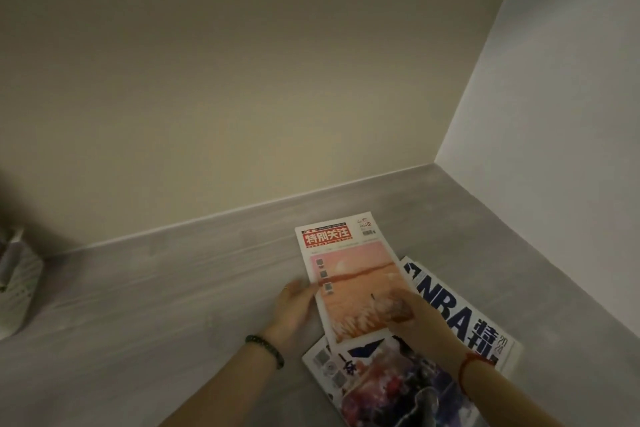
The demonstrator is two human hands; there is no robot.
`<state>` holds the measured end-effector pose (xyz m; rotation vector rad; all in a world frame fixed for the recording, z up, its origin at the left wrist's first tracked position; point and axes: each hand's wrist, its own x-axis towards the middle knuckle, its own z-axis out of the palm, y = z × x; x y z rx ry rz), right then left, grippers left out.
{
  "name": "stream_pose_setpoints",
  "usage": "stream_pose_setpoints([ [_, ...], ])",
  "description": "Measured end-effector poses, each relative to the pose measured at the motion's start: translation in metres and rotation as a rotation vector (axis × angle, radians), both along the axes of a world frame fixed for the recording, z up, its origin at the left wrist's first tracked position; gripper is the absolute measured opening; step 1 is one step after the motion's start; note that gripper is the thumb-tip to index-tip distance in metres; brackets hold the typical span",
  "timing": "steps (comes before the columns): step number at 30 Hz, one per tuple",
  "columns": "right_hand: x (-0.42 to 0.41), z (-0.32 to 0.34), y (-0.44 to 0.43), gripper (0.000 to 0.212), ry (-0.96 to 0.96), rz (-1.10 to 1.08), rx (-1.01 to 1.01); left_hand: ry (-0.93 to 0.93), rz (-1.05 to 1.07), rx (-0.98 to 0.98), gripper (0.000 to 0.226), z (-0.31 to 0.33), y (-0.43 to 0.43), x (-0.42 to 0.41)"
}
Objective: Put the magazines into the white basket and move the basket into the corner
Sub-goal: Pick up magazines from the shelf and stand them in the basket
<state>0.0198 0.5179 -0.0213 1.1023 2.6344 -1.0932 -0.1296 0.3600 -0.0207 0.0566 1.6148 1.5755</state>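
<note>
The top magazine (349, 274), with a red title and a pink cover, lies on the grey surface (173, 305) near the corner (434, 163). Its long axis runs from the person toward the back wall, the far end leaning slightly left, and the title end points away from the person. It overlaps the NBA magazine (450, 308) on its right, whose long axis runs diagonally from far-left to near-right, and a third magazine (381, 385) at its near end. The left hand (294, 305) meets the left long edge of the top magazine; it cannot be told whether the fingers are slipped beneath the edge or only touch it. The right hand (401, 305) lies on the lower right of the cover, but its fingers are too blurred to tell whether they are flat or curled. The step in hand appears to be gathering the magazines. Square all three into one stack first, then grip both long edges so that no loose cover slides out. The basket (20, 288) stands well apart at the far left, only partly in view. Carry the stack across level and enter it short end first.
</note>
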Motion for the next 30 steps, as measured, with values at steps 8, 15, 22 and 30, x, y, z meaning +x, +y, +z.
stream_pose_setpoints([
  [8, 0.004, -0.017, 0.012, 0.048, -0.065, 0.192, 0.201, 0.035, 0.002, -0.048, 0.022, -0.014, 0.034, -0.005],
  [15, -0.015, 0.005, 0.018, 0.074, 0.138, -0.087, -0.132, 0.203, 0.035, 0.122, 0.025, 0.007, 0.007, -0.003],
  [22, -0.095, 0.060, -0.032, 0.026, 0.466, -0.055, -0.322, 0.394, 0.049, 0.233, 0.024, 0.058, -0.084, -0.042],
  [30, -0.211, 0.131, -0.197, 0.016, 0.651, 0.176, -0.316, 0.600, 0.374, 0.125, 0.022, 0.113, -0.276, -0.115],
])
